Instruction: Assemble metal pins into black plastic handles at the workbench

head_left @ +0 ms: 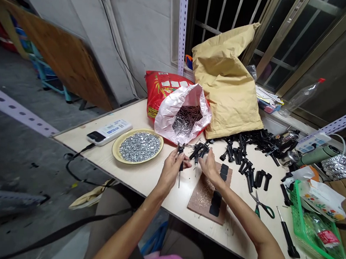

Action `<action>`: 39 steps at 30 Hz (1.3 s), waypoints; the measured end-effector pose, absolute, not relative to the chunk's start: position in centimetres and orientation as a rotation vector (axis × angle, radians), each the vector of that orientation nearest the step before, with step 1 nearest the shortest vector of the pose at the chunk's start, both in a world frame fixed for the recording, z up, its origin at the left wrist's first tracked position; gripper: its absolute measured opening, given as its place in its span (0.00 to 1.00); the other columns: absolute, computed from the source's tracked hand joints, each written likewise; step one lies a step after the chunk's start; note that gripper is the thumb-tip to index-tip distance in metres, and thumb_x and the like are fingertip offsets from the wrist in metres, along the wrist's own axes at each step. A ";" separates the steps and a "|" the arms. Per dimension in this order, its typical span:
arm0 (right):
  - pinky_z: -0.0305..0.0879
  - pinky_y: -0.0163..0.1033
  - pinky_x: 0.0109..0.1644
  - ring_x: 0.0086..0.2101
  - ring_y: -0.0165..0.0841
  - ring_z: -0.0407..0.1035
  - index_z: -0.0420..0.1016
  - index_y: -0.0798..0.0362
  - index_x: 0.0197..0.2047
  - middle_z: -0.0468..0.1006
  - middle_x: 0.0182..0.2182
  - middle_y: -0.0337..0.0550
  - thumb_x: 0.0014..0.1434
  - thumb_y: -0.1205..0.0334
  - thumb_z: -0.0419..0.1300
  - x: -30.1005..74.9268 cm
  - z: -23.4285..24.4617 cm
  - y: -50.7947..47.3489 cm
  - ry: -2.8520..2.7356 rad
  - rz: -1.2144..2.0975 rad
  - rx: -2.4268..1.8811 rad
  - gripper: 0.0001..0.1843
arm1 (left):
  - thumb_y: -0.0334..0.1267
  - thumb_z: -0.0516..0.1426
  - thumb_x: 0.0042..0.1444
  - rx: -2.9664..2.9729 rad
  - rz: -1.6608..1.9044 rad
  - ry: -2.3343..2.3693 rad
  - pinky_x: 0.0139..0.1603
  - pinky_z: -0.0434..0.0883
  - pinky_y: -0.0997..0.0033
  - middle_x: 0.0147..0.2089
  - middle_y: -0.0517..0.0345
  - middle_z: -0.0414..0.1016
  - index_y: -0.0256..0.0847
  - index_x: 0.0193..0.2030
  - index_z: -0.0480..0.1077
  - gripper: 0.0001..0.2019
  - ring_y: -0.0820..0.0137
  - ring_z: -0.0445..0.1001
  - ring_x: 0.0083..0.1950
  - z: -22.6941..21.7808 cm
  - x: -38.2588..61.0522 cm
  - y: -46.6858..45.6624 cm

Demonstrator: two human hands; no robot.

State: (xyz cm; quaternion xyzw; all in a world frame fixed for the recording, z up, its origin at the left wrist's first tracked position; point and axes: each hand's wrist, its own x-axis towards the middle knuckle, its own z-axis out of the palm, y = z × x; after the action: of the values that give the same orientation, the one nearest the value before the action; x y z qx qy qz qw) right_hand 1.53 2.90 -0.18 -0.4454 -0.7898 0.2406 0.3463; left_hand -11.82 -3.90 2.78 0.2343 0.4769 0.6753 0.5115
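My left hand [172, 166] is closed around a black plastic handle-like piece [181, 162] held upright, a thin metal rod sticking down from its lower end. To the right, my right hand [210, 168] has thumb and fingers apart beside a small heap of black plastic pieces [199, 149]; nothing shows in its grip. Another black piece with a metal shaft [196, 166] points down between the hands. Under my right wrist lies a brown board [200, 200] with black pads [215, 203] on it. Long metal screws or pins [187, 122] fill the open white-lined sack [164, 119] behind my hands.
Left of my hands sit a yellow plate [115, 157] of small silvery pieces and a white device [109, 133]. More black pieces [247, 147], scissors [261, 205], a black-handled tool [287, 234] and a green basket [297, 217] lie right. A paper sack [227, 93] stands behind.
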 end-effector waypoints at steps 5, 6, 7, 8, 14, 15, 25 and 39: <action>0.57 0.46 0.62 0.61 0.35 0.55 0.70 0.42 0.54 0.68 0.57 0.41 0.64 0.68 0.49 4.1 2.1 0.1 -2.515 0.257 -0.506 0.19 | 0.43 0.65 0.42 0.352 1.503 0.943 0.25 0.68 0.77 0.25 0.62 0.69 0.37 0.30 0.66 0.15 0.78 0.68 0.23 3.6 -11.9 -3.2; 0.57 0.47 0.62 0.60 0.35 0.56 0.73 0.40 0.51 0.71 0.54 0.39 0.63 0.68 0.51 4.3 2.4 0.0 -2.572 0.248 -0.368 0.18 | 0.42 0.65 0.42 0.303 1.452 0.909 0.21 0.65 0.78 0.24 0.62 0.68 0.37 0.29 0.67 0.14 0.79 0.66 0.21 3.7 -11.8 -3.2; 0.57 0.47 0.62 0.60 0.35 0.57 0.74 0.39 0.48 0.73 0.52 0.37 0.63 0.69 0.52 4.4 2.5 0.0 -2.596 0.251 -0.286 0.17 | 0.41 0.65 0.42 0.253 1.406 0.884 0.17 0.62 0.79 0.24 0.62 0.68 0.36 0.29 0.68 0.13 0.79 0.64 0.20 3.8 -11.5 -3.1; 0.58 0.48 0.61 0.59 0.36 0.59 0.75 0.39 0.47 0.75 0.51 0.37 0.62 0.69 0.54 4.5 2.6 0.1 -2.598 0.261 -0.254 0.17 | 0.41 0.65 0.43 0.207 1.369 0.866 0.15 0.59 0.80 0.23 0.62 0.68 0.37 0.29 0.69 0.12 0.79 0.62 0.19 3.8 -11.2 -3.1; 0.62 0.49 0.58 0.52 0.34 0.68 0.76 0.43 0.43 0.79 0.45 0.38 0.63 0.65 0.53 4.2 2.6 -0.1 -2.464 0.366 -0.173 0.12 | 0.49 0.61 0.48 0.270 1.352 0.946 0.22 0.65 0.75 0.25 0.55 0.70 0.36 0.28 0.71 0.16 0.73 0.67 0.24 2.0 -9.4 -4.7; 0.63 0.50 0.57 0.50 0.35 0.70 0.76 0.44 0.42 0.79 0.43 0.40 0.64 0.64 0.51 4.2 2.8 -0.3 -2.397 0.354 -0.195 0.12 | 0.52 0.58 0.50 0.362 1.406 1.033 0.25 0.67 0.72 0.25 0.54 0.71 0.36 0.30 0.72 0.17 0.72 0.68 0.26 1.4 -9.5 -5.1; 0.70 0.38 0.36 0.30 0.32 0.72 0.70 0.51 0.51 0.78 0.33 0.42 0.62 0.59 0.49 4.6 3.9 -0.6 -1.858 0.611 -1.019 0.16 | 0.30 0.47 0.57 1.401 1.298 2.253 0.37 0.63 0.65 0.28 0.53 0.64 0.39 0.33 0.73 0.13 0.62 0.66 0.33 -5.0 -15.5 -4.6; 0.67 0.38 0.39 0.34 0.34 0.71 0.77 0.52 0.38 0.77 0.32 0.42 0.60 0.60 0.54 3.8 1.9 -1.1 -1.949 0.822 -1.040 0.11 | 0.30 0.51 0.55 1.216 1.018 2.380 0.31 0.60 0.69 0.36 0.49 0.71 0.39 0.29 0.70 0.08 0.63 0.70 0.33 -4.1 -15.6 -3.3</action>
State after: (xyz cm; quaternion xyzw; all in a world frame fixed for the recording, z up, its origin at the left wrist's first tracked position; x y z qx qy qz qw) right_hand 3.76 -1.10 1.90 -0.4076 -0.7642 0.3222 0.3822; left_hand -15.58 -3.32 -4.13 0.4209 0.8240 0.3525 0.1404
